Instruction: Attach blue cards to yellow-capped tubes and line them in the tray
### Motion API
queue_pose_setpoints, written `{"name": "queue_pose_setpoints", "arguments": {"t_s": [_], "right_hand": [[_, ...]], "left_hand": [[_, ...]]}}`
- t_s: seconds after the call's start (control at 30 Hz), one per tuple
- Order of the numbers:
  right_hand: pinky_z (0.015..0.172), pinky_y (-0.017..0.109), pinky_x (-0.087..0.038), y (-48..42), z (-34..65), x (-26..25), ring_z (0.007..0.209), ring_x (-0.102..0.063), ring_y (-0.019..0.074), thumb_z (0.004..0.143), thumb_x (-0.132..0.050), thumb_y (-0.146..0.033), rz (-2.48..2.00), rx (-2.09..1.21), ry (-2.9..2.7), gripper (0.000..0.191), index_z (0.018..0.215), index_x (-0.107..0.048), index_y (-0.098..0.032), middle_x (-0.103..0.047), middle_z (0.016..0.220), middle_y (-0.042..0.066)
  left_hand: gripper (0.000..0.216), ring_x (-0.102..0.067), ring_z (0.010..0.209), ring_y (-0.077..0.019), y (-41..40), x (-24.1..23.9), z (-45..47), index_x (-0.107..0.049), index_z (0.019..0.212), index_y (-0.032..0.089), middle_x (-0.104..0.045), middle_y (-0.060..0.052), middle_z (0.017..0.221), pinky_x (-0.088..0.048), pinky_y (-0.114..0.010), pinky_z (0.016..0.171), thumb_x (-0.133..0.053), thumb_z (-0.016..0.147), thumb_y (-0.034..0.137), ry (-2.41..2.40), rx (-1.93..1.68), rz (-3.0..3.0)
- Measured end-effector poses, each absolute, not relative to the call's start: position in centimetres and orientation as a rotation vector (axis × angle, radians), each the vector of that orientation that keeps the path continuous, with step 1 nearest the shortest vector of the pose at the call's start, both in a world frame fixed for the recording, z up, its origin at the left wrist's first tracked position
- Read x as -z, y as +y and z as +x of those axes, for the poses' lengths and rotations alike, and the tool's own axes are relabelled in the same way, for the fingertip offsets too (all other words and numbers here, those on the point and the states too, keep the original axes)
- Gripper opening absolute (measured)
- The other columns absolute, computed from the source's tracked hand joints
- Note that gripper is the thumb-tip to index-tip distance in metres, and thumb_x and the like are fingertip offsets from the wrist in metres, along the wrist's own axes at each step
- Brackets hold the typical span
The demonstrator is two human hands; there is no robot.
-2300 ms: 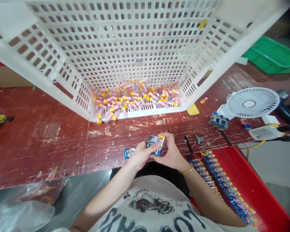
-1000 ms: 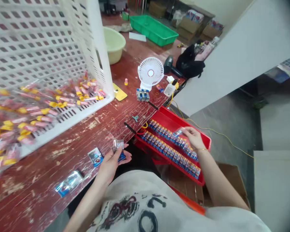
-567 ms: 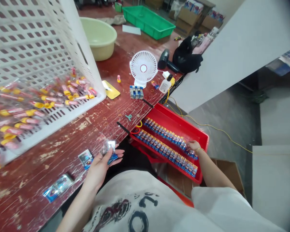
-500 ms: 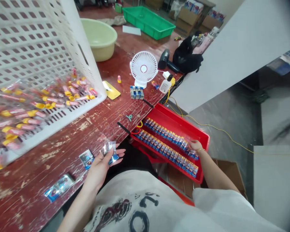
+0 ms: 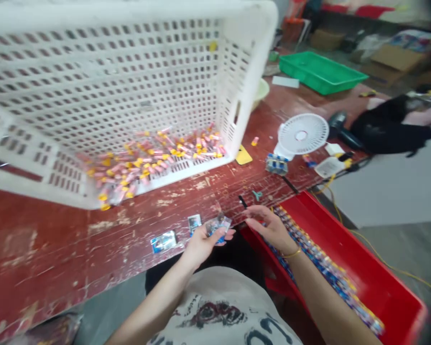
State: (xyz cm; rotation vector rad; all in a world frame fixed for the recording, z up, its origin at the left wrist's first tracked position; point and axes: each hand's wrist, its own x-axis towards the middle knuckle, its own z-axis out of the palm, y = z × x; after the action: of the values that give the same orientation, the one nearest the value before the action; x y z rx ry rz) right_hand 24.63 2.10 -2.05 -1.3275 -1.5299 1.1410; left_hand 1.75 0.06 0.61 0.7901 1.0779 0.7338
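My left hand (image 5: 203, 245) is closed on a small clear plastic packet (image 5: 220, 224) with a blue lower part, thumb pressed on top, at the table's front edge. Just right of it is my right hand (image 5: 276, 234), its thumb and forefinger apart with nothing visible between them. Two flat blue-and-silver packets, one nearer (image 5: 164, 241) and one farther (image 5: 194, 222), lie on the table left of my left hand. Beneath my right forearm, a red tray (image 5: 348, 235) holds long rows of small blue-and-yellow packets (image 5: 326, 268).
A white crate (image 5: 251, 96) on its side holds many pink tubes with yellow caps (image 5: 158, 160). Behind my hands stand a white fan (image 5: 303, 134) and a banded bundle of blue packets (image 5: 277, 164). Farther off are a green tray (image 5: 323, 72), a hair dryer (image 5: 345, 132) and a black bag (image 5: 384, 125).
My right hand has left the far end of the red tray and come back beside my left hand. The view has swung left, bringing more of the crate in.
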Motion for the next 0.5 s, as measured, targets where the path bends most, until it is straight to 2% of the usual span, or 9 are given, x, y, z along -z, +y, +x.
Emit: {"name": "queue_pose_setpoints", "arguments": {"t_s": [0.07,0.17,0.23,0.3,0.4,0.5], "right_hand": [[0.077,0.032,-0.054,3.9,18.9,-0.3,0.085,-0.065,0.0174,0.079,-0.065,-0.041,-1.124,-1.376,-1.636,0.029,0.098,-0.059,-0.021,-0.067,0.095,0.005],[0.051,0.027,-0.052,5.6,13.5,-2.2,0.055,-0.061,0.0136,0.08,-0.06,-0.046,-1.073,-1.758,-1.718,0.028,0.084,-0.057,-0.019,-0.062,0.067,0.0],[0.047,0.025,-0.049,6.9,11.5,-2.4,0.05,-0.059,0.0126,0.08,-0.06,-0.047,-0.996,-1.855,-1.848,0.029,0.081,-0.057,-0.018,-0.06,0.063,-0.001],[0.055,0.025,-0.051,9.4,10.0,-2.0,0.059,-0.061,0.0129,0.081,-0.06,-0.044,-0.929,-1.639,-2.056,0.026,0.082,-0.06,-0.018,-0.064,0.071,0.001],[0.073,0.03,-0.051,15.1,8.4,-1.0,0.076,-0.061,0.0165,0.087,-0.051,-0.032,-1.165,-0.945,-2.205,0.018,0.092,-0.06,-0.017,-0.066,0.085,0.005],[0.093,0.044,-0.04,20.9,7.3,0.6,0.099,-0.053,0.0259,0.082,-0.046,-0.013,-1.404,-0.563,-2.149,0.02,0.099,-0.058,-0.012,-0.061,0.102,0.015]], "left_hand": [[0.037,-0.069,0.085,-0.0231,-0.3,-0.7,0.3,-0.069,0.097,0.013,-0.074,-0.012,0.092,-0.053,-0.031,0.074,-0.068,0.077,0.044,1.083,-0.788,0.848],[0.036,-0.068,0.078,-0.0209,-1.0,-1.3,-2.2,-0.07,0.092,0.012,-0.074,-0.011,0.087,-0.054,-0.028,0.067,-0.068,0.076,0.045,1.086,-0.877,0.812],[0.037,-0.067,0.071,-0.0195,-1.4,-1.7,-3.8,-0.069,0.093,0.013,-0.073,-0.009,0.083,-0.055,-0.028,0.061,-0.069,0.075,0.045,1.103,-0.904,0.697],[0.037,-0.066,0.063,-0.0176,-1.7,-1.7,-5.2,-0.068,0.09,0.013,-0.072,-0.007,0.077,-0.055,-0.029,0.057,-0.073,0.071,0.045,1.146,-0.923,0.592],[0.036,-0.065,0.062,-0.0166,-1.7,-1.3,-6.6,-0.066,0.078,0.013,-0.069,-0.003,0.069,-0.057,-0.03,0.059,-0.081,0.061,0.041,1.211,-0.973,0.506],[0.037,-0.067,0.064,-0.0182,-1.5,-0.9,-7.2,-0.063,0.079,0.015,-0.069,-0.002,0.07,-0.058,-0.03,0.058,-0.081,0.062,0.042,1.218,-1.0,0.461]]}}
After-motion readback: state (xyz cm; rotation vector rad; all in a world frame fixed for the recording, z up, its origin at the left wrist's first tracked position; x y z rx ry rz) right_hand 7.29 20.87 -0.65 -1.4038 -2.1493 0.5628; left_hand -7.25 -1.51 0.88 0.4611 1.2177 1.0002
